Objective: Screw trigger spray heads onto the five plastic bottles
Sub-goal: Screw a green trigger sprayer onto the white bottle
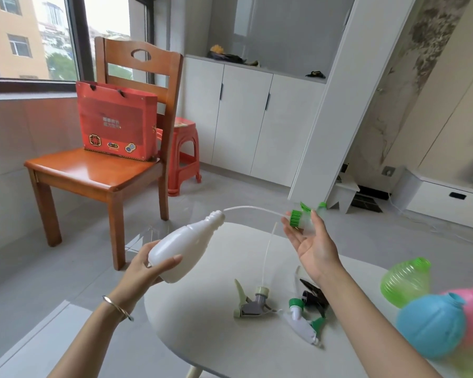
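Tilting the white plastic bottle (pixel 183 248) neck-first toward the other hand, the left hand (pixel 145 266) is wrapping its fingers around the base, aiming the mouth at the incoming tube. The right hand (pixel 310 241) is pinching a green-collared trigger spray head (pixel 302 216) in curled fingers, its dip tube (pixel 253 208) reaching to the bottle's mouth, probably for threading in before screwing. Three more spray heads (pixel 292 306) are lying on the white table (pixel 230 347), and coloured bottles (pixel 432 320) are waiting, blurred, at the right.
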Action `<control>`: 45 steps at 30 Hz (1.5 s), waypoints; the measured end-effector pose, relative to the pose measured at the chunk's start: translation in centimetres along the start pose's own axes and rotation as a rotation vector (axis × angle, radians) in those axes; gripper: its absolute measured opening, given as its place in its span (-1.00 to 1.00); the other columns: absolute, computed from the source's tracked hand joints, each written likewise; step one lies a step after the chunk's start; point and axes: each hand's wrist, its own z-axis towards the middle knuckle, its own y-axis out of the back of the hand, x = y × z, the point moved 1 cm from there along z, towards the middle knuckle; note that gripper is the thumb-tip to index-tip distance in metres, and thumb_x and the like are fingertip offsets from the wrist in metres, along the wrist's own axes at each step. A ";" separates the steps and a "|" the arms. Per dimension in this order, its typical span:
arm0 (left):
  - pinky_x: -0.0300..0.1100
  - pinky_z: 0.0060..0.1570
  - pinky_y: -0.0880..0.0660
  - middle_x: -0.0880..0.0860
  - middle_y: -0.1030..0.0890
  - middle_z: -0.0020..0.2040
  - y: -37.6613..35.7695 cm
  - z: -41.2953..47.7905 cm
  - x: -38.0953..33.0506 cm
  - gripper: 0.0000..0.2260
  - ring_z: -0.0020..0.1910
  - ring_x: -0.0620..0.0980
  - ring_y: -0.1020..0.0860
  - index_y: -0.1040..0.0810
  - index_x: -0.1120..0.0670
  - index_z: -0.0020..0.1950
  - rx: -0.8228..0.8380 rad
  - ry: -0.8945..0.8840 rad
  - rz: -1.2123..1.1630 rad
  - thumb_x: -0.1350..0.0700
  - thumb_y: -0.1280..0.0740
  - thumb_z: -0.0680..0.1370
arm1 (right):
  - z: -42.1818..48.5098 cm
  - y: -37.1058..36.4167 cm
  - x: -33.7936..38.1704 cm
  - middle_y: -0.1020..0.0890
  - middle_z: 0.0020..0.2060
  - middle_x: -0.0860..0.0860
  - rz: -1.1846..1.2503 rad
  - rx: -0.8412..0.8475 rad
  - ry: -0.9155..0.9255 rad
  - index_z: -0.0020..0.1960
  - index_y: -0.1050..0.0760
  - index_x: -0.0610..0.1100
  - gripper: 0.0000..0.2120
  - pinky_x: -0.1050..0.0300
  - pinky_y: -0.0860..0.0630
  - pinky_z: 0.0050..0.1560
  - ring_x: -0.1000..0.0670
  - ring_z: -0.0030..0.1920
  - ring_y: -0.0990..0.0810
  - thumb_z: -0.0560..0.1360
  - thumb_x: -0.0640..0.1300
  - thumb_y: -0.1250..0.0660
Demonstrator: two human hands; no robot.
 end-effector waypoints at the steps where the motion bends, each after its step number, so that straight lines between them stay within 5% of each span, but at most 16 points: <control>1: -0.18 -0.12 -0.57 -0.16 -0.57 0.11 -0.1 0.0 0.1 -0.26 0.09 -0.02 -0.60 -0.47 -0.03 0.25 0.002 0.007 -0.006 -0.18 -0.52 0.10 | -0.1 0.2 0.3 -0.61 0.05 -0.18 0.009 0.003 -0.001 0.37 -0.34 -0.25 -0.57 0.14 -0.60 0.02 -0.04 -0.14 -0.71 0.59 -0.04 -0.17; 8: -0.23 -0.23 -0.59 0.04 -0.58 0.12 0.0 0.3 0.8 -0.32 0.05 0.03 -0.61 -0.49 -0.06 0.18 -0.003 0.029 -0.008 -0.20 -0.52 0.10 | -0.5 0.8 1.6 -0.67 -0.01 -0.17 0.006 0.055 -0.010 0.28 -0.42 -0.25 -0.63 0.15 -0.64 -0.06 -0.08 -0.11 -0.71 0.59 -0.03 -0.17; 16: -0.09 -0.01 -0.56 0.10 -0.60 0.18 -0.6 0.4 0.6 -0.27 0.12 0.10 -0.59 -0.50 -0.10 0.26 0.139 0.073 -0.058 -0.20 -0.56 0.11 | -0.5 0.7 1.2 -0.66 -0.03 -0.19 -0.220 0.153 -0.098 -0.02 -0.54 -0.25 -0.89 0.19 -0.64 -0.08 -0.07 -0.13 -0.70 0.50 -0.23 -0.30; 19: -0.05 0.04 -0.58 0.10 -0.62 0.21 -2.1 0.1 0.4 -0.24 0.15 0.10 -0.60 -0.51 -0.08 0.27 0.263 0.101 -0.151 -0.22 -0.58 0.11 | -1.0 0.8 0.4 -0.65 0.04 -0.19 -0.388 0.247 -0.129 0.00 -0.55 -0.27 -0.80 0.22 -0.61 -0.02 -0.01 -0.06 -0.68 0.38 -0.27 -0.39; 22: -0.06 -0.03 -0.62 0.02 -0.65 0.17 -3.6 -0.4 0.3 -0.47 0.15 0.06 -0.62 -0.60 -0.15 0.16 0.324 0.124 -0.213 -0.18 -0.53 0.21 | -1.4 0.8 -0.3 -0.67 0.05 -0.17 -0.494 0.337 -0.124 -0.04 -0.58 -0.23 -0.70 0.21 -0.59 0.01 -0.02 0.03 -0.66 0.26 -0.19 -0.50; 27: -0.01 -0.20 -0.62 0.10 -0.70 -0.01 -5.0 -0.5 0.4 -0.53 -0.07 0.13 -0.68 -0.62 -0.11 0.10 0.288 0.196 -0.285 -0.23 -0.48 0.25 | -1.7 1.9 0.4 -0.70 -0.07 -0.07 -0.570 0.413 -0.089 0.01 -0.59 -0.21 -0.52 0.20 -0.56 0.04 -0.01 0.02 -0.66 0.17 -0.05 -0.61; 33: -0.18 -0.51 -0.49 0.18 -0.60 -0.30 -7.1 -0.8 0.6 -0.47 -0.46 0.11 -0.49 -0.52 0.04 0.15 0.350 0.326 -0.293 -0.32 -0.27 0.39 | -2.2 1.9 1.0 -0.70 0.05 -0.05 -0.731 0.438 0.067 0.08 -0.60 -0.12 -0.57 0.29 -0.52 0.01 0.00 0.11 -0.64 0.24 -0.07 -0.56; 37: -0.14 -0.20 -0.61 0.10 -0.68 -0.01 -7.2 -0.6 -0.3 -0.42 -0.12 0.10 -0.66 -0.49 -0.07 0.25 0.402 0.193 -0.349 -0.17 -0.51 0.29 | -1.8 2.3 1.5 -0.70 -0.07 -0.07 -0.681 0.326 0.091 -0.01 -0.61 -0.12 -0.61 0.15 -0.59 0.06 -0.04 0.03 -0.64 0.20 -0.08 -0.59; 40: -0.05 0.04 -0.59 -0.02 -0.59 0.22 -7.0 0.0 -0.8 -0.50 0.15 0.05 -0.62 -0.48 -0.27 0.27 0.371 0.140 -0.435 -0.07 -0.48 0.34 | -1.7 2.8 1.1 -0.67 -0.11 -0.12 -0.627 0.289 0.045 -0.02 -0.60 -0.18 -0.63 0.13 -0.60 0.05 -0.05 -0.02 -0.64 0.20 -0.12 -0.54; 42: 0.04 -0.01 -0.61 0.05 -0.62 0.19 -7.3 0.1 -0.9 -0.63 0.13 0.11 -0.63 -0.54 -0.18 0.22 0.339 0.195 -0.449 -0.23 -0.35 0.45 | -1.7 2.9 0.6 -0.67 -0.09 -0.15 -0.583 0.251 0.037 -0.02 -0.60 -0.21 -0.61 0.15 -0.60 0.02 -0.06 -0.02 -0.65 0.18 -0.12 -0.54; 45: -0.03 -0.17 -0.65 0.16 -0.66 0.04 -8.1 -0.1 -0.5 -0.48 -0.02 0.16 -0.67 -0.54 -0.01 0.15 0.283 0.219 -0.236 -0.31 -0.26 0.34 | -1.8 3.1 0.1 -0.69 -0.09 -0.16 -0.577 0.196 0.052 -0.02 -0.60 -0.22 -0.57 0.16 -0.61 -0.02 -0.04 -0.04 -0.67 0.16 -0.09 -0.55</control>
